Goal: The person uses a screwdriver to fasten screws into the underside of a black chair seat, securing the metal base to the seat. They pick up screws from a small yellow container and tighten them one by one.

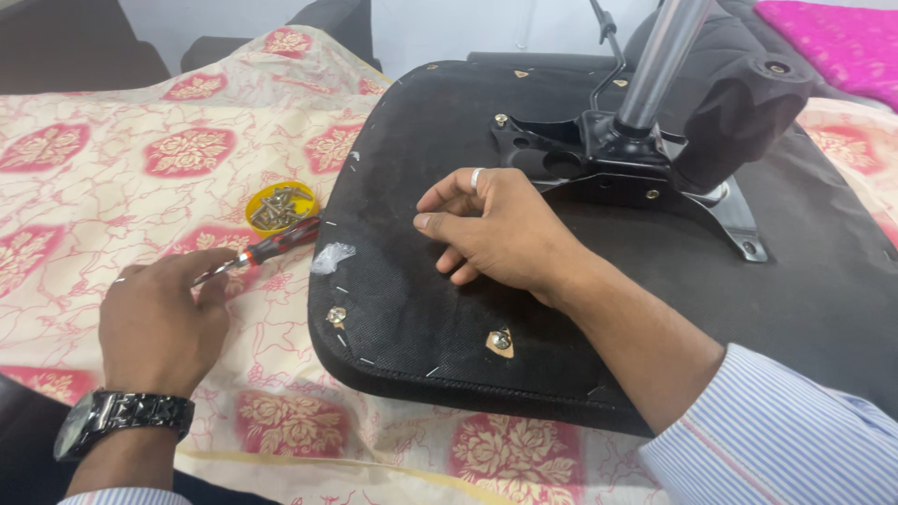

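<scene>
seat underside (440, 290): matt black woven fabric, slightly coarse under my right hand (496, 234), stapled along the edge.
mounting plate (645, 178): black painted metal, semi-gloss.
gas column (659, 56): bare polished metal, bright and smooth.
armrest pad (744, 112): black, matt, faintly grainy.
screwdriver (271, 251): glossy red and black plastic handle, shiny metal shaft at my left hand (164, 318).
small dish (281, 208): yellow plastic, smooth; holds dull metal screws.
bed cover (140, 159): soft printed cloth, cream with red flowers, matt.
watch (117, 416): dark glossy metal links.
ring (476, 178): bright metal.
shirt cuff (776, 440): fine striped cloth.
</scene>
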